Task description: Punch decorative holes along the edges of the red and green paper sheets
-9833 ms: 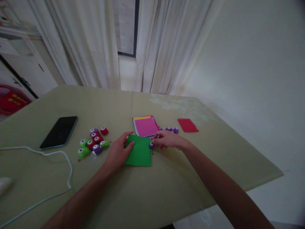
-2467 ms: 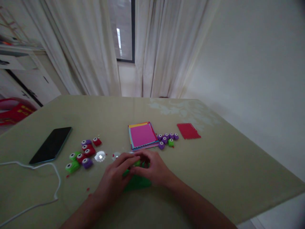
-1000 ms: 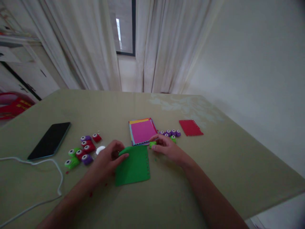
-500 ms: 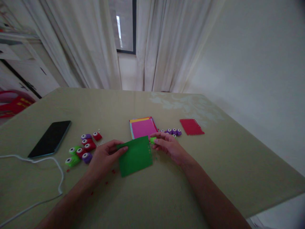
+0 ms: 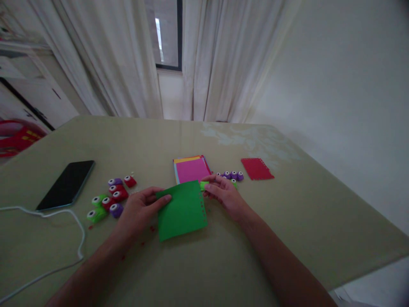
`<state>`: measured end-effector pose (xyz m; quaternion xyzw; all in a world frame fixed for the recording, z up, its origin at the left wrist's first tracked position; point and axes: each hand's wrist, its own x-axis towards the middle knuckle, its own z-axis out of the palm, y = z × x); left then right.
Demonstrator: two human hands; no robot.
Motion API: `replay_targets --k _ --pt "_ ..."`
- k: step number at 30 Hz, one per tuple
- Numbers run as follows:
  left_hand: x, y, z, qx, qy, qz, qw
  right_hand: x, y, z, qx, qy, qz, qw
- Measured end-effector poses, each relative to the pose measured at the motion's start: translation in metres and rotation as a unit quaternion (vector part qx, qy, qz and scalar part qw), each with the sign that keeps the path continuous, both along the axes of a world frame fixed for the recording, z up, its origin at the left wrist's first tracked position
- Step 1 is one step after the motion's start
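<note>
Between thumb and fingers, my left hand point(image 5: 145, 209) grips the upper left of a green sheet of paper point(image 5: 182, 211). Small punched holes run along the sheet's right edge. My right hand point(image 5: 225, 194) pinches a small light-green craft punch point(image 5: 203, 185) at the sheet's upper right corner. Whether the paper sits inside the punch's slot I cannot tell. Behind the green sheet lies a stack of coloured paper point(image 5: 193, 169), pink on top. Close beyond my right hand are several small purple punches point(image 5: 234, 175) and a green one point(image 5: 234, 183), partly hidden.
Left of my left hand stands a group of red, green and purple punches point(image 5: 119, 195). A black tablet point(image 5: 67, 185) and a white cable point(image 5: 75, 221) lie farther left. At the right is a red sheet point(image 5: 256, 169) with punched edges. Red paper bits point(image 5: 152, 229) dot the table.
The green sheet has tilted slightly, its lower edge dropping and the holed right edge showing more. My right hand and the punch have shifted slightly up and left.
</note>
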<state>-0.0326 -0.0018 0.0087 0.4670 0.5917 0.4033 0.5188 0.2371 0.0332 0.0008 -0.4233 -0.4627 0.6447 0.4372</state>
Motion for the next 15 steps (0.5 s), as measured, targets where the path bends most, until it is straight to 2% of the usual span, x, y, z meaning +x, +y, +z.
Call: replay_targets --k 8,15 --pt "-0.0028 0.0005 -0.0083 0.008 -0.002 -0.001 1.0 0.0009 0.0006 0.0002 0.003 -0.011 -0.016 1.0" --pt "0.0001 0.0003 -0.0017 -0.001 0.007 0.001 1.0 0.0005 0.0012 0.0002 0.006 -0.014 -0.01 1.0"
